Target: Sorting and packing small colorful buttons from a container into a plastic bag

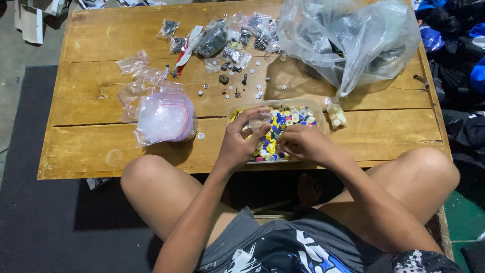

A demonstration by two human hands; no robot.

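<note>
My left hand [238, 141] holds a small clear zip bag [258, 121] open above a clear plastic container [317, 107] full of small yellow, blue, white and pink round pieces [290, 117]. My right hand [302, 143] rests over the near edge of that container with its fingers curled together beside the bag; whether it pinches a piece is hidden. Both hands sit at the front edge of a low wooden table [91, 121].
A stack of empty small zip bags [164, 117] lies left of the container. A large crumpled clear plastic bag [348, 38] sits at the back right. Small packets of dark parts [214, 38] and loose washers are scattered at the back. My bare knees flank the table's front.
</note>
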